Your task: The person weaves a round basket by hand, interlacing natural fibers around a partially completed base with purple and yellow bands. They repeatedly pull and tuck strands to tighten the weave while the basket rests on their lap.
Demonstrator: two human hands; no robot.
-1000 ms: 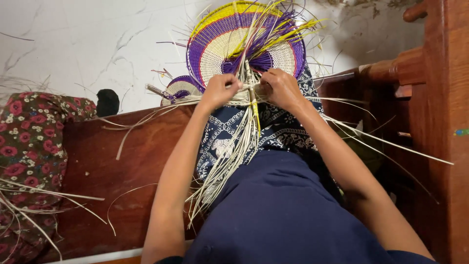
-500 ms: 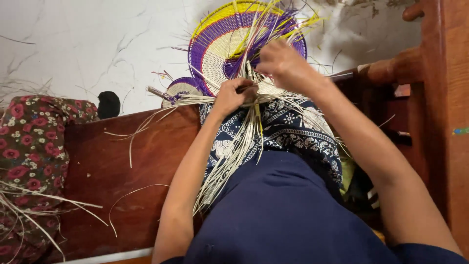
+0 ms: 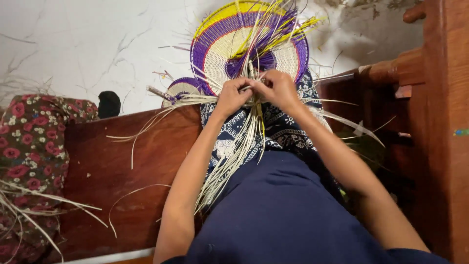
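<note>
A round woven piece (image 3: 229, 49) in purple, yellow and cream stands on edge past my knees, loose yellow and purple strands sticking out of its top. My left hand (image 3: 232, 97) and my right hand (image 3: 276, 89) meet at its lower middle, both pinched on pale straw strands (image 3: 233, 156) that run down over my lap. My lap is covered by blue and white patterned cloth (image 3: 281, 129). A smaller purple and cream woven disc (image 3: 180, 88) lies to the left of my left hand.
I sit on a dark red wooden bench (image 3: 117, 166) with a wooden armrest (image 3: 391, 73) at the right. A flowered cushion (image 3: 29, 146) lies at the left with loose straws (image 3: 34, 205) over it. A small black object (image 3: 108, 103) sits on the pale floor behind the bench.
My right hand has come down from the woven piece to join my left hand at its lower middle. Both hands now sit closer together on the straw strands.
</note>
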